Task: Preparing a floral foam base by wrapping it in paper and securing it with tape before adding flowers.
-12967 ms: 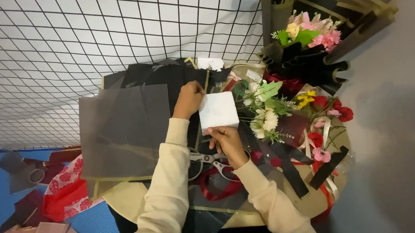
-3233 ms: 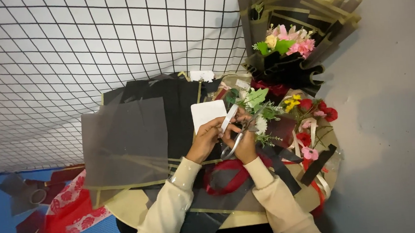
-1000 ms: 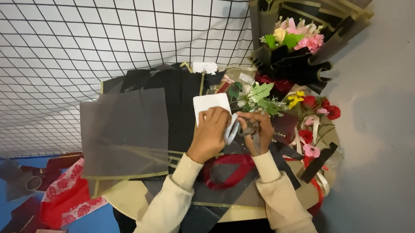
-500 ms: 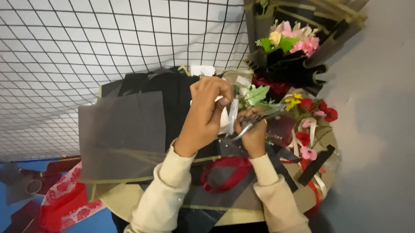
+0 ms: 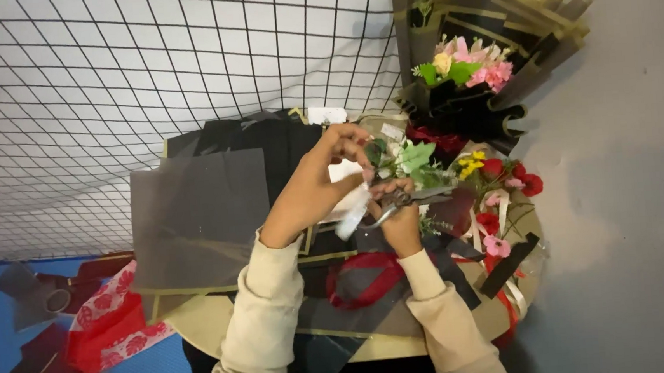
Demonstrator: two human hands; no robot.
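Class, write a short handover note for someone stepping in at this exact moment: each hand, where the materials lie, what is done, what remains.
Left hand: raised, pinching a white paper piece.
Right hand: holding scissors, blades against the paper.
Materials: grey sheet and black sheets on the round table; loose flowers at right; a wrapped bouquet behind.
Done: paper lifted, scissors applied.
Left: the cut looks unfinished; the loose flowers are unwrapped.

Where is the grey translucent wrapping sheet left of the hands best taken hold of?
Probably the grey translucent wrapping sheet is best pinched at its lower left corner, coming from the left: that corner overhangs the round table, and the left hand stays clear.
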